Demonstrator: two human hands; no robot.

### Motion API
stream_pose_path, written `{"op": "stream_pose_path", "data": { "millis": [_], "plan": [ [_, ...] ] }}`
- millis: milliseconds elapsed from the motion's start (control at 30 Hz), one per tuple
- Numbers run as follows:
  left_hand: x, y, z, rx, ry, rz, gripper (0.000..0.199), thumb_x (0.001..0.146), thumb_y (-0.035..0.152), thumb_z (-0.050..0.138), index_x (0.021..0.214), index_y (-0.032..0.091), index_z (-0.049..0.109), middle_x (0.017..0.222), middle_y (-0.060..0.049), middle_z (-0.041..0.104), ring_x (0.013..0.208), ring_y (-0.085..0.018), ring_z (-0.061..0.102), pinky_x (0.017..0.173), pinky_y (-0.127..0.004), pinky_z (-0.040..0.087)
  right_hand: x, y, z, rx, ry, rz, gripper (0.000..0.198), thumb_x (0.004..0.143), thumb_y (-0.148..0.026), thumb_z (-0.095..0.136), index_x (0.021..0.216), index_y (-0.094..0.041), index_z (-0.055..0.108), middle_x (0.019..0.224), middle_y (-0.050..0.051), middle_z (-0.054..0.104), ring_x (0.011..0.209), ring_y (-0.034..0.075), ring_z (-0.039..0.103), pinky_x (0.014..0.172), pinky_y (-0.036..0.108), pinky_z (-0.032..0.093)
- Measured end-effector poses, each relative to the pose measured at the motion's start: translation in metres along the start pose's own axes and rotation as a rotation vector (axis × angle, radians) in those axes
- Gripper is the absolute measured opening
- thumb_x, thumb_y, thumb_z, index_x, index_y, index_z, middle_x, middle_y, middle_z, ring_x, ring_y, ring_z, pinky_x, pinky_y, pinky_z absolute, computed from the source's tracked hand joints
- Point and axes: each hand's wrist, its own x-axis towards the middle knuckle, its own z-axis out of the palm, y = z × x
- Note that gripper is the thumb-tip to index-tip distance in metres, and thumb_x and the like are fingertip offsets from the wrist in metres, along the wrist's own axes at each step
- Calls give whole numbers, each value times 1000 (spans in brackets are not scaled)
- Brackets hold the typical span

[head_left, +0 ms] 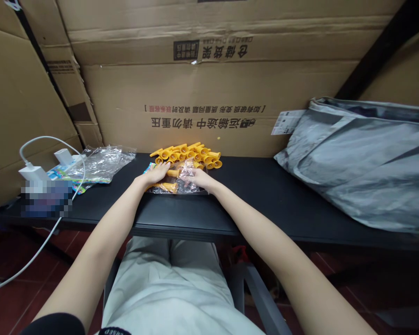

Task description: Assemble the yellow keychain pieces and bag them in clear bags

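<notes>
A clear plastic bag point(192, 189) with a coloured left end lies near the table's front edge. Yellow toy horns point(165, 187) show through its film. Flat on the left part of the bag rests my left hand point(157, 173), fingers stretched out and pressing down. At the bag's right end, my right hand point(197, 178) has its fingers bent at the crumpled film, which partly covers them. One horn point(173, 173) lies between the two hands. Just behind them is a pile of loose yellow horns point(185, 152).
Flat clear packaging bags point(103, 165) lie to the left, beside a white charger point(35, 179) whose cable point(49, 232) hangs over the front edge. A large grey bag point(363, 167) stands on the right of the black table point(251, 200). Cardboard point(209, 83) walls the back.
</notes>
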Motion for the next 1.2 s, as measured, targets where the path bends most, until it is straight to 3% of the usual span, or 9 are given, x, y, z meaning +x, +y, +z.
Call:
{"op": "stream_pose_path", "data": {
  "millis": [167, 333, 433, 533, 633, 733, 833, 1000, 1200],
  "plan": [
    [-2, 5, -1, 68, -126, -4, 68, 93, 49, 4, 152, 18, 18, 158, -3, 5, 146, -19, -1, 118, -46, 0, 3, 0, -1, -15, 82, 1, 20, 74, -22, 73, 92, -14, 69, 79, 4, 69, 49, 10, 57, 45, 22, 43],
    [4, -4, -6, 129, -185, -47, 71, 92, 52, 4, 152, 15, 11, 158, -5, -2, 146, -19, -5, 118, -46, 2, 8, 1, -22, -75, 380, -76, 21, 80, -18, 54, 97, -15, 66, 85, 6, 68, 46, 10, 51, 44, 26, 44],
    [9, -13, -7, 156, -181, -54, 70, 92, 53, 7, 152, 18, 12, 158, -5, 0, 146, -21, -2, 118, -49, 5, 9, 2, -42, -254, 643, -201, 29, 82, -19, 45, 102, -15, 65, 92, 9, 67, 64, 16, 60, 63, 31, 51],
    [10, -21, -7, 163, -185, -45, 70, 92, 54, 8, 152, 20, 14, 158, -4, 3, 146, -21, 1, 118, -48, 7, 9, 9, -61, -502, 823, -277, 35, 81, -18, 43, 108, -13, 64, 107, 15, 64, 88, 23, 62, 84, 38, 49],
    [7, -31, -7, 152, -140, -61, 70, 92, 53, 6, 152, 18, 15, 159, -4, 5, 146, -20, 2, 118, -45, 5, 13, 24, -72, -706, 810, -244, 44, 80, -21, 47, 122, -15, 59, 129, 17, 55, 114, 29, 53, 97, 45, 42],
    [4, -39, -5, 119, -61, -67, 70, 92, 52, 3, 151, 18, 20, 158, -5, 12, 146, -19, 8, 119, -43, 7, 18, 40, -77, -816, 680, -134, 48, 81, -28, 53, 129, -21, 55, 140, 13, 48, 127, 32, 43, 102, 52, 36],
    [3, -45, -3, 91, -20, -53, 69, 93, 52, 4, 149, 20, 27, 157, -5, 19, 146, -19, 15, 118, -43, 12, 21, 49, -79, -861, 583, -12, 47, 83, -32, 55, 129, -24, 54, 139, 11, 50, 128, 32, 41, 103, 57, 32],
    [3, -46, -2, 69, -6, -31, 72, 92, 56, 4, 148, 20, 31, 156, -6, 23, 145, -21, 18, 118, -44, 12, 19, 48, -80, -889, 579, 51, 42, 86, -34, 53, 128, -25, 54, 138, 12, 50, 125, 34, 43, 98, 61, 33],
    [0, -41, -5, 66, -1, -33, 67, 94, 53, 7, 147, 21, 33, 155, -5, 25, 144, -22, 22, 117, -42, 15, 18, 49, -82, -977, 592, 129, 33, 82, -21, 53, 114, -21, 59, 132, 15, 50, 113, 34, 49, 91, 56, 39]
  ]
}}
